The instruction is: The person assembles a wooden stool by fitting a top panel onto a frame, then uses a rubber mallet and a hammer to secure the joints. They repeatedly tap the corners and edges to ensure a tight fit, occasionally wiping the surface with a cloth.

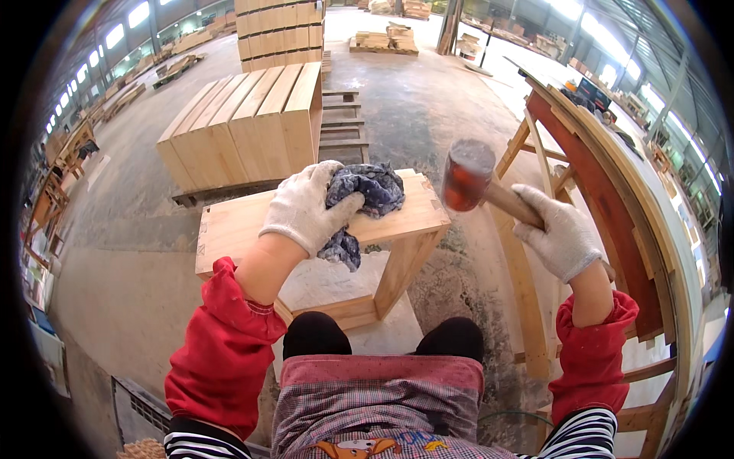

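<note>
A pale wooden drawer frame (237,222) with finger-jointed corners stands on its side before my knees. On its top board my left hand (306,206), in a white knit glove, presses a crumpled dark blue rag (371,187), one end of which hangs over the near edge. My right hand (562,237), gloved too, grips the wooden handle of a mallet (468,180) with a reddish, translucent-looking head. The mallet is raised to the right of the frame, apart from it. The palm side of each hand is hidden.
Beyond the frame, a row of similar wooden boxes (245,122) rests on a pallet (344,130). A taller stack of them (279,34) rises behind. At my right runs a long workbench (612,183) on wooden legs. Lumber piles (384,40) lie farther off on the concrete floor.
</note>
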A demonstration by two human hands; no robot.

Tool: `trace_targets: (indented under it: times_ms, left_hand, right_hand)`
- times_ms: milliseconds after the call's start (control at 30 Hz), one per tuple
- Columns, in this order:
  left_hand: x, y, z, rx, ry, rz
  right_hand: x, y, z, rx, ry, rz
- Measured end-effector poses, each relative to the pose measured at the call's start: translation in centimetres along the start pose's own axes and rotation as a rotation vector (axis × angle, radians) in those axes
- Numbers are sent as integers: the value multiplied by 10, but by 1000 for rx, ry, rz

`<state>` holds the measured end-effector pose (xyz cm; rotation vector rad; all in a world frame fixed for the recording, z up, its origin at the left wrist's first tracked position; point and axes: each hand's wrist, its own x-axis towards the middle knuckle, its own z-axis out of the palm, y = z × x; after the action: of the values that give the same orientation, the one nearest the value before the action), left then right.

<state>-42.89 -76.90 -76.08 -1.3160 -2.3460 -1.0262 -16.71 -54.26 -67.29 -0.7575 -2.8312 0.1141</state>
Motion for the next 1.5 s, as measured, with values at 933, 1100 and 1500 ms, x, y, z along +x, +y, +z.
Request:
trace_targets:
  times_ms: [933,1100,1500]
  left_hand:
    - [-3,5,0,65,27,5]
    - [-2,1,2,75,26,8]
    - [-4,2,0,109,40,41]
  right_hand:
    - [21,2,31,100,58,-17]
    - [29,4,54,287,275,-76]
    - [47,-5,63,256,123,-51]
